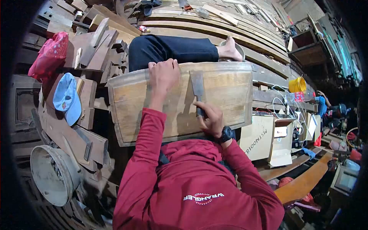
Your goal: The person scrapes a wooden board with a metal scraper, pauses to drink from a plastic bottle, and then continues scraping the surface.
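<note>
Across my lap lies a wide wooden panel (pixel 226 96), pale brown in the middle with a greyish border and a slightly curved far edge. My left hand (pixel 164 76) grips that far edge, left of centre, with its fingertips over the rim. In my right hand (pixel 211 120) is a scraper (pixel 197 82), its short dark handle in the fist and its flat, flared metal blade lying along the panel toward the far edge. A black watch (pixel 227 134) sits on my right wrist.
Wood pieces, a blue cap (pixel 67 97), a red bag (pixel 50 55) and a dirty white bucket (pixel 51 174) are at left. A cardboard box (pixel 256 137), white cables and a yellow bucket (pixel 297 84) stand at right. Another person (pixel 324 102) is at the far right.
</note>
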Demonstrator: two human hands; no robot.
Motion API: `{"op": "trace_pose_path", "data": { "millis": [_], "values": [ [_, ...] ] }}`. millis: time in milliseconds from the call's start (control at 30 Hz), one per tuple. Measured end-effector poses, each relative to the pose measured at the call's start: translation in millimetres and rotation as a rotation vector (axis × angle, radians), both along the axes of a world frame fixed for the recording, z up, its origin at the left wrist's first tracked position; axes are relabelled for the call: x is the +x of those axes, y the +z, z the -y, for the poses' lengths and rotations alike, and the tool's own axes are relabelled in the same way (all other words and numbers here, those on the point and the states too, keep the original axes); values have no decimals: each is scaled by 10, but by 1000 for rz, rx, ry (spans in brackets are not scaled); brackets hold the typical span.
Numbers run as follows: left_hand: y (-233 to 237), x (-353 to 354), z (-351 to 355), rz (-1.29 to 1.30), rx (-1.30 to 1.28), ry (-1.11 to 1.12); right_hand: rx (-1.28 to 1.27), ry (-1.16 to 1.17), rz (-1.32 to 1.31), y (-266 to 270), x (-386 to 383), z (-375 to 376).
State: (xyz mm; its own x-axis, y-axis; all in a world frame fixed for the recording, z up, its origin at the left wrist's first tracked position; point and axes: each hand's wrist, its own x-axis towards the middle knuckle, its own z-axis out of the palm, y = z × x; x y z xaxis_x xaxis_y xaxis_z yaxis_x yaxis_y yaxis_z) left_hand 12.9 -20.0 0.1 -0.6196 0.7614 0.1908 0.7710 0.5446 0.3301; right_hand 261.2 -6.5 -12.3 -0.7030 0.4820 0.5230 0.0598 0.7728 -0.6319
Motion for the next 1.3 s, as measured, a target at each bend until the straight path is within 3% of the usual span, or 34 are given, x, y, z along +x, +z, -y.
{"op": "trace_pose_path", "data": {
  "millis": [100,200,367,467,633,733,867,1000,1133,1300],
  "values": [
    [-10,-9,-25,-26,26,3,-10,-53,-31,-39,-20,-53],
    [-43,-22,-21,-16,26,2,34,38,-42,-5,68,-14],
    [-68,-23,-33,-13,34,0,-41,-98,-77,-34,-26,-31],
    [35,-6,-4,17,1,-9,-41,5,-62,-21,60,5],
    [-33,-18,-28,-3,35,-4,-32,-47,-28,-47,15,-57],
    [-6,-15,-11,20,17,-4,-24,49,-38,5,55,-16],
    [-82,-33,-37,-9,14,3,-95,-58,-98,-49,-15,-54],
    [-12,-18,-19,14,4,1,-64,44,-11,27,47,-20],
    [1,-2,-28,-7,6,-2,-69,-51,-124,-58,-19,-74],
    [-40,-13,-10,-32,11,-15,-109,-39,-23,93,-77,2]
  ]
}}
